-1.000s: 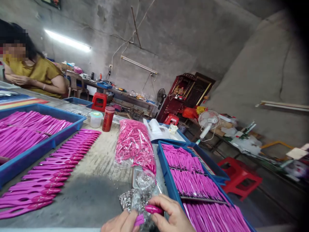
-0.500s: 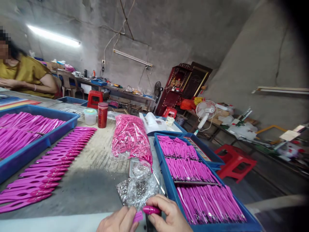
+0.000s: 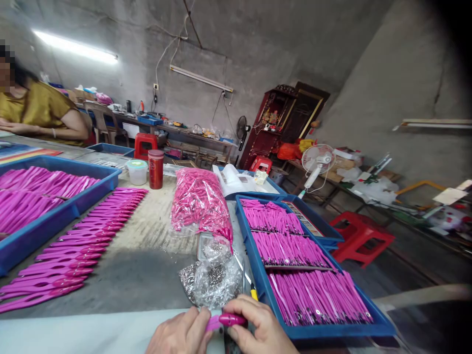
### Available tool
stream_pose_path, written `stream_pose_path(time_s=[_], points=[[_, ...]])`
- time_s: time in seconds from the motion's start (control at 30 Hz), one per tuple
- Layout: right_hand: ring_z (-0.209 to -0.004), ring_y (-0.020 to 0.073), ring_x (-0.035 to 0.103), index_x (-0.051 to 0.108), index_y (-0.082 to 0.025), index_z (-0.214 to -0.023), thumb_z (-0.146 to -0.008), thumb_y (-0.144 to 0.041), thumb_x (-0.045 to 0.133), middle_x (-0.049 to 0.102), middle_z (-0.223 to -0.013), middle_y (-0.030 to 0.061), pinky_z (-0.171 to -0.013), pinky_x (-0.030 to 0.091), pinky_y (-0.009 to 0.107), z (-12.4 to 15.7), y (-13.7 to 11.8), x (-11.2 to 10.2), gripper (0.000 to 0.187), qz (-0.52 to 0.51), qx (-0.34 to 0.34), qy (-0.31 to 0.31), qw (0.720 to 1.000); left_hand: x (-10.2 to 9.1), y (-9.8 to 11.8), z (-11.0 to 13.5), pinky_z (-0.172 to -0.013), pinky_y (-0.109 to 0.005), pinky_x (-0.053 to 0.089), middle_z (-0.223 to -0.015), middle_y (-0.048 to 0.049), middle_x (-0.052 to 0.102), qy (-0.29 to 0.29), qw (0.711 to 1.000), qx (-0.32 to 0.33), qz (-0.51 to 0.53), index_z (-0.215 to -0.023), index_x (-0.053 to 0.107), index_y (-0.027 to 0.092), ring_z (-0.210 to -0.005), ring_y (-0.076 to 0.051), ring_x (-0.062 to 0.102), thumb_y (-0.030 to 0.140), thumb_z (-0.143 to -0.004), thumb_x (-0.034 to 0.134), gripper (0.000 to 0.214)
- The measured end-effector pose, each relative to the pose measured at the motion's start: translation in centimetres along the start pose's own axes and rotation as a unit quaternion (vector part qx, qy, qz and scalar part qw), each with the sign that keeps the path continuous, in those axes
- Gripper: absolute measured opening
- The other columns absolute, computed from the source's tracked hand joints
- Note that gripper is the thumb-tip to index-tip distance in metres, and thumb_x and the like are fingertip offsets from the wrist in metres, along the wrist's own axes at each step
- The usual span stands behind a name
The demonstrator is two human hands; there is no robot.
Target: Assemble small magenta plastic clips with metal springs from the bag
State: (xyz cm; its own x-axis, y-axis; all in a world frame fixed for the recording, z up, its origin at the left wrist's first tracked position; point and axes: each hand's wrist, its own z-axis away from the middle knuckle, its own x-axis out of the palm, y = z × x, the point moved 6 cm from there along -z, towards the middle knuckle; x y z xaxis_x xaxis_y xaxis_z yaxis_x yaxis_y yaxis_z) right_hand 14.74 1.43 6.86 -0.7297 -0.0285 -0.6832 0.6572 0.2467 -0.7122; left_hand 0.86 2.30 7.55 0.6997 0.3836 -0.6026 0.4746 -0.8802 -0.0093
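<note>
At the bottom of the view my left hand (image 3: 180, 332) pinches a flat pink strap (image 3: 212, 324), most of it hidden under the fingers. Between thumb and fingers, my right hand (image 3: 260, 325) grips a glossy dark pink plastic piece (image 3: 231, 320). The strap's end meets the plastic piece; whether it is inside cannot be made out. Just beyond the hands lies a clear plastic bag of small metal parts (image 3: 217, 280). A tool with a yellow handle (image 3: 254, 292) rests beside my right hand.
A blue tray (image 3: 317, 331) of pink straps stands on the right, another blue tray (image 3: 73, 209) on the left. Several pink straps with glossy ends (image 3: 79, 246) lie in a row. Behind are a bag of pink pieces (image 3: 199, 196) and a red canister (image 3: 155, 169). A person (image 3: 44, 110) sits far left.
The gap between the strap and the plastic piece has closed, and they now meet. The yellow tool handle has come into sight. The whole view has shifted slightly.
</note>
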Motion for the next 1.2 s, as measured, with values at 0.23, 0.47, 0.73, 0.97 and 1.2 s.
stream_pose_path(time_s=[0.23,0.47,0.73,0.97,1.2], points=[[-0.065,0.0159,0.054,0.065,-0.015,-0.079,-0.069,-0.012,0.051,0.056,-0.067,0.0024,-0.059,0.041,0.024,0.5,0.4,0.4,0.018,-0.003,0.0,-0.011,1.0,0.3,0.2,0.4,-0.033,-0.018,0.038,-0.049,0.0048,0.05,-0.036,0.999,0.004,0.011,-0.081,0.047,0.017,-0.035,-0.01,0.049,0.016,-0.093,0.024,0.026],[-0.064,0.0162,0.054,0.066,-0.014,-0.081,-0.068,-0.01,0.052,0.056,-0.067,0.003,-0.059,0.042,0.024,0.7,0.4,0.7,0.019,-0.008,-0.002,-0.028,1.0,1.1,0.0,1.8,-0.037,-0.02,0.04,-0.055,0.0037,0.051,-0.081,0.996,0.006,0.022,-0.088,0.047,0.016,-0.039,-0.011,0.051,0.016,-0.091,0.031,0.016],[-0.066,0.0163,0.056,0.067,-0.016,-0.082,-0.071,-0.012,0.053,0.058,-0.069,0.0036,-0.06,0.043,0.023,1.0,0.3,1.1,0.018,-0.024,0.005,-0.032,0.999,1.4,0.3,1.9,-0.034,-0.02,0.037,-0.053,0.0044,0.049,-0.088,0.996,-0.007,0.033,-0.079,0.046,0.019,-0.037,-0.011,0.049,0.017,-0.093,0.027,0.024],[-0.064,0.0162,0.055,0.068,-0.014,-0.083,-0.075,-0.017,0.054,0.059,-0.068,0.0046,-0.058,0.042,0.023,1.2,0.0,1.6,0.016,-0.016,-0.014,-0.045,0.999,2.2,0.9,2.5,-0.036,-0.021,0.037,-0.055,0.005,0.049,-0.138,0.989,-0.002,0.05,-0.077,0.045,0.021,-0.039,-0.011,0.051,0.017,-0.092,0.03,0.022],[-0.065,0.0165,0.057,0.069,-0.015,-0.084,-0.077,-0.019,0.055,0.061,-0.069,0.005,-0.06,0.043,0.023,1.4,0.1,2.0,0.016,-0.011,-0.004,-0.059,0.998,2.1,1.1,2.6,-0.037,-0.022,0.038,-0.057,0.0047,0.049,-0.171,0.983,-0.014,0.063,-0.078,0.044,0.021,-0.042,-0.012,0.052,0.018,-0.092,0.031,0.02]])
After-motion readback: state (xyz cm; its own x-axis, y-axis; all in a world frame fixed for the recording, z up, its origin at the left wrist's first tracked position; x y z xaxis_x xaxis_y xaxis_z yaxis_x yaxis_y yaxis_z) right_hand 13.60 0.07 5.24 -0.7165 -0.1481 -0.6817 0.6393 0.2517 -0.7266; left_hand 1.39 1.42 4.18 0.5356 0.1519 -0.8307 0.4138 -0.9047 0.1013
